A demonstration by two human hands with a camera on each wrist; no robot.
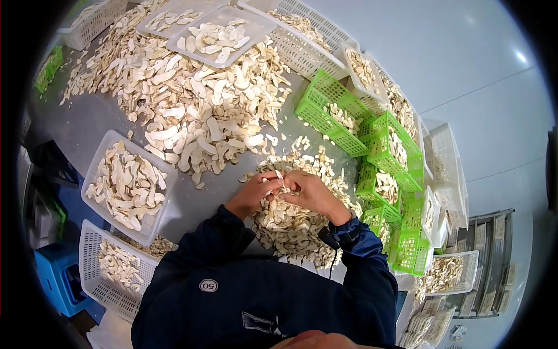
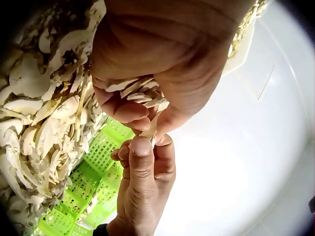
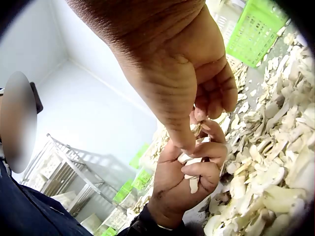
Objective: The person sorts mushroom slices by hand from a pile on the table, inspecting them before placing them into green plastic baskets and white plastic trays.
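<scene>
Over a heap of small pale mushroom slices [image 1: 290, 224], the two hands meet in front of the body. Several slices [image 2: 140, 91] lie gathered in the curled fingers of my left hand [image 1: 251, 193]. One slice [image 2: 150, 129] sticks out between the hands, pinched at its lower end by the thumb and fingers of my right hand [image 1: 314, 193]. In the right wrist view, the left hand [image 3: 184, 182] holds pale slices [image 3: 193, 183] under its fingers, and the right hand's thumb reaches down to them.
A large pile of mushroom slices [image 1: 192, 93] covers the far table. At left stands a white tray of slices [image 1: 165, 200], with a white basket [image 1: 96, 273] below it. Green baskets [image 1: 325, 119] line the right side. Two clear trays [image 1: 256, 38] rest on the pile.
</scene>
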